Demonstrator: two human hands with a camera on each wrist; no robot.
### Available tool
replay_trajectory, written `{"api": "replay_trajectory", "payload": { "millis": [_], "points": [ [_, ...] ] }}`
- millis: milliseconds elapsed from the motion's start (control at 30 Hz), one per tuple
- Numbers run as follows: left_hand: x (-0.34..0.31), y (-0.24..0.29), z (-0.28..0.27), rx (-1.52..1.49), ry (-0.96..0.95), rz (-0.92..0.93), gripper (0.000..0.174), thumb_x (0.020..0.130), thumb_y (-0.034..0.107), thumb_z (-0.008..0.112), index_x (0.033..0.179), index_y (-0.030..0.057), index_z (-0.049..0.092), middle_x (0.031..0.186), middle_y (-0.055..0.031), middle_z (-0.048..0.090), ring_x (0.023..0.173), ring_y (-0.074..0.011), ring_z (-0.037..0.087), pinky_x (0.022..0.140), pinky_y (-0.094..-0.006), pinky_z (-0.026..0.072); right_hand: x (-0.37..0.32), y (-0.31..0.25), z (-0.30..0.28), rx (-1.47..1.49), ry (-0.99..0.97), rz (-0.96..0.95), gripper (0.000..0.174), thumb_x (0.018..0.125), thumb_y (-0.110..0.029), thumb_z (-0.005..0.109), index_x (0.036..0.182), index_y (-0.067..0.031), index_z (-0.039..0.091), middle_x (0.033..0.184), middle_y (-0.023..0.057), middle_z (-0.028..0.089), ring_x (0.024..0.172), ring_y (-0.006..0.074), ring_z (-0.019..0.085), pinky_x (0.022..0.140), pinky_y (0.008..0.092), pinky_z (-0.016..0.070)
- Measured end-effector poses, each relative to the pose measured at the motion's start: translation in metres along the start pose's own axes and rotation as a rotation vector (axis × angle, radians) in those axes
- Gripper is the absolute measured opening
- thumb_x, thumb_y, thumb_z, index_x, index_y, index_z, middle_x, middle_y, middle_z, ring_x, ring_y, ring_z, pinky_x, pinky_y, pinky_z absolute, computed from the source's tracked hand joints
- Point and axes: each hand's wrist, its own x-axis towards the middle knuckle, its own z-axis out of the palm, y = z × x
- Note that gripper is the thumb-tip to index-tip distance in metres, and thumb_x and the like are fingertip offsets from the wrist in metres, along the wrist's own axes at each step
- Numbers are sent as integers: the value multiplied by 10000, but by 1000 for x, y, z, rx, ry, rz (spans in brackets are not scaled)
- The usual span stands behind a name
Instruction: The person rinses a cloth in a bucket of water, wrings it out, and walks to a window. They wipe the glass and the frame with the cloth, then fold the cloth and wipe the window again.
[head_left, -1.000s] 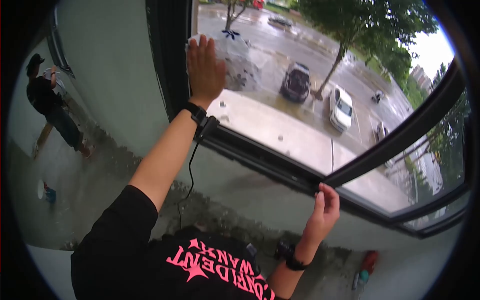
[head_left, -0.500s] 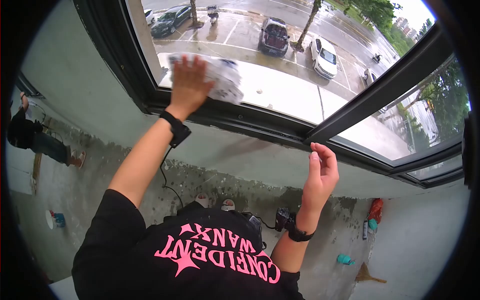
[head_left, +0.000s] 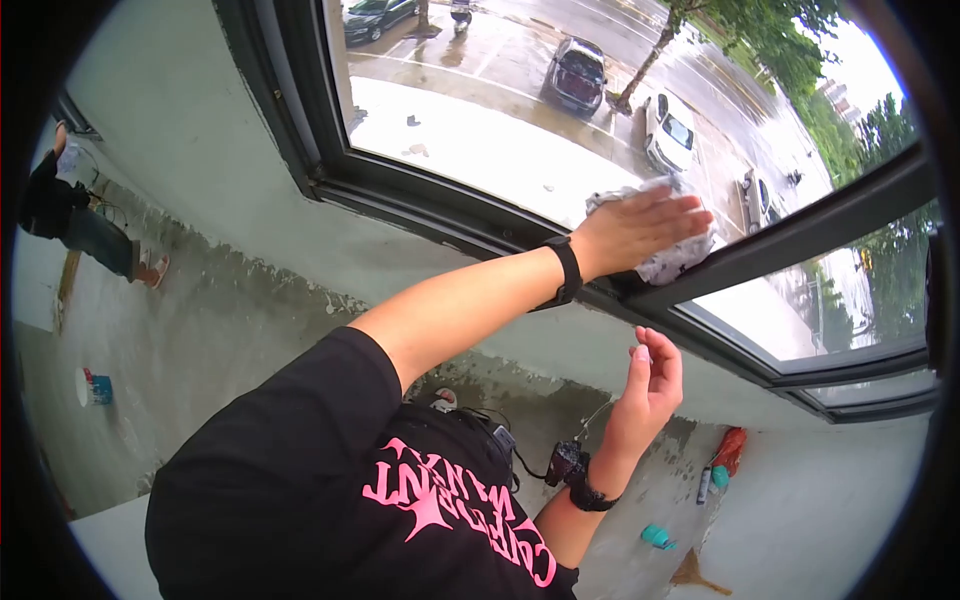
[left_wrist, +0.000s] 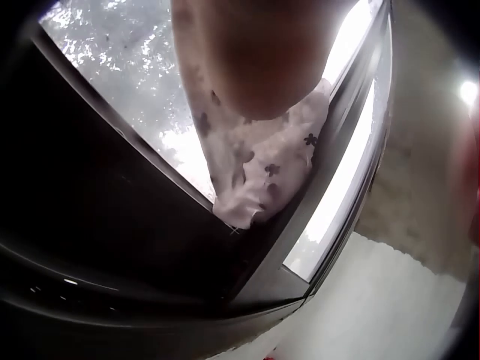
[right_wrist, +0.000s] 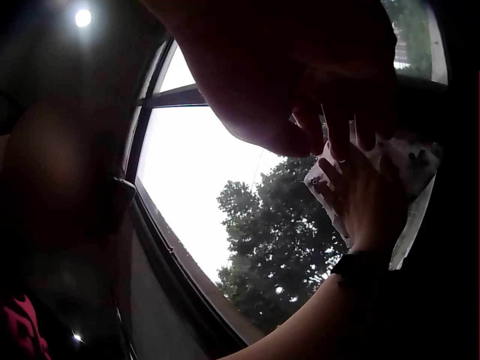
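My left hand (head_left: 645, 232) presses a pale cloth (head_left: 680, 262) with straight fingers against the lower corner of the window pane (head_left: 480, 150), beside the slanting dark frame post (head_left: 780, 245). Small dark flower prints show on the crumpled cloth (left_wrist: 262, 176) in the left wrist view, where it reaches into the frame corner. Below the sill, my right hand (head_left: 652, 385) hangs in the air with loosely bent fingers, holding nothing. From the right wrist, the left hand (right_wrist: 371, 199) appears spread over the cloth on the glass.
Another person (head_left: 75, 215) stands by a window at the far left. On the wet-patched floor are a blue and white bucket (head_left: 95, 387), a teal bottle (head_left: 658, 537), a broom head (head_left: 693, 572) and a red bag (head_left: 731, 450). Parked cars (head_left: 577, 75) show outside.
My left hand has gone down the pane, then right along its bottom edge with the cloth, to the frame post. The right hand stays bent and near the same place.
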Motion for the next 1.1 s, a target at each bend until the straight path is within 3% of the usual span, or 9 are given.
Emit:
{"api": "replay_trajectory", "payload": {
  "millis": [200, 233, 367, 467, 600, 633, 733, 933, 1100],
  "points": [
    [-41, -53, -17, 1, 22, -49, 612, 879, 201, 492, 1467, 198, 322, 1552, 29, 242, 1454, -139, 127, 1198, -395, 67, 7, -4, 10, 3, -15, -29, 198, 908, -22, 522, 1084, 36, 592, 1078, 104, 628, 989, 161, 585, 892, 285, 448],
    [-58, -67, -23, 150, -54, -98, 655, 918, 361, 478, 1504, 206, 228, 1583, 27, 139, 1464, -177, 83, 1193, -435, 38, 8, -4, 13, 19, -40, -24, 195, 906, -21, 522, 1078, 36, 593, 1074, 106, 628, 995, 164, 584, 897, 288, 447],
    [-119, -141, -37, 57, 47, -388, 769, 924, 438, 494, 1519, 127, 120, 1589, -60, 75, 1464, -312, 7, 1153, -541, 28, 13, -4, 32, 29, -142, -73, 187, 900, -20, 526, 1065, 36, 593, 1057, 110, 628, 996, 174, 585, 898, 295, 447],
    [-136, -195, -61, 75, 102, -528, 720, 977, 423, 383, 1502, 32, 82, 1564, -198, 74, 1439, -419, 19, 1137, -572, 30, 17, -9, 47, 20, -186, -112, 155, 883, -23, 538, 1007, 32, 613, 996, 115, 647, 939, 193, 611, 856, 301, 468],
    [-137, -244, -62, 182, 136, -559, 724, 984, 476, 267, 1501, 14, 59, 1564, -213, 53, 1435, -432, 17, 1142, -577, 4, 32, 6, 59, -52, -206, -337, 164, 827, -64, 625, 976, 0, 648, 936, 130, 668, 875, 222, 638, 788, 310, 497],
    [-121, -240, -76, 126, 141, -595, 714, 969, 435, 315, 1479, -32, 137, 1546, -244, 111, 1427, -456, 41, 1137, -586, 16, 32, 6, 60, -74, -222, -303, 211, 825, -117, 652, 1007, -9, 648, 945, 146, 674, 871, 260, 653, 797, 334, 506],
    [-62, -229, -95, 158, 134, -665, 682, 930, 336, 400, 1440, -77, 214, 1519, -265, 183, 1415, -477, 86, 1133, -592, 54, 23, -6, 53, -18, -237, -242, 218, 887, -86, 607, 1083, 6, 627, 974, 127, 670, 856, 198, 644, 764, 306, 503],
    [142, -221, -156, 155, 186, -247, 621, 930, 398, 469, 1450, 87, 339, 1536, -84, 276, 1445, -299, 159, 1158, -506, 68, 36, -3, 32, -6, -171, -248, 214, 886, -98, 614, 1076, -3, 634, 954, 127, 680, 846, 189, 651, 743, 305, 512],
    [301, -215, -180, 126, 304, 119, 563, 919, 427, 476, 1375, 97, 453, 1506, -82, 316, 1421, -300, 199, 1175, -498, 74, 45, -6, 14, 35, -154, -250, 226, 888, -120, 615, 1072, 11, 629, 923, 111, 682, 843, 174, 643, 741, 303, 510]
  ]
}}
